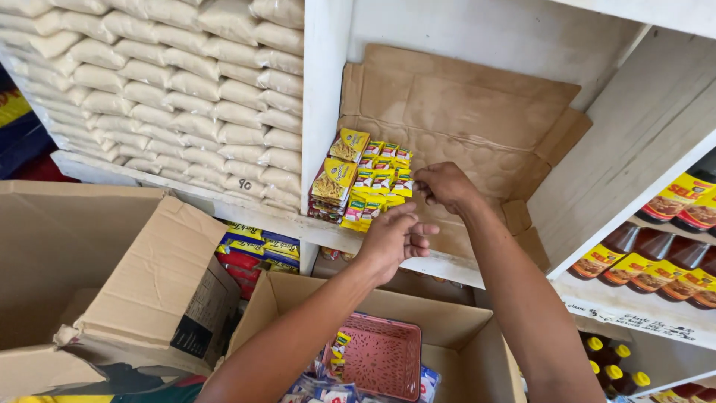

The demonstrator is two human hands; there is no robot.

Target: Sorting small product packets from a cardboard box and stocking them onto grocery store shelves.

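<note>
Nearest to me, at the bottom of my view, an open cardboard box (462, 328) holds a pink plastic basket (377, 357) with a few small packets lying beside it along the box's front edge. A bigger open carton (112, 276) sits to the left of it, flaps spread wide.

My two forearms reach up from there to a white wooden shelf (328, 89) lined with a flattened sheet of cardboard (462, 112). At the front left corner of that sheet stand rows of small yellow and green sachets (377, 183), leaning against two larger yellow packets (335, 179) that press against the shelf's left wall.

My left hand (395, 239) hovers at the shelf's front edge, just below the sachets, fingers loosely curled and partly apart; I cannot tell whether it holds anything. My right hand (446, 186) is over the cardboard just beside the right end of the sachet rows, fingertips pinched together at the edge of the last sachet, touching it.

In the compartment to the left, stacked bags of white grain (171, 97) fill the shelf. To the right, brown bottles with yellow labels (656, 261) lie on the lower shelves.
</note>
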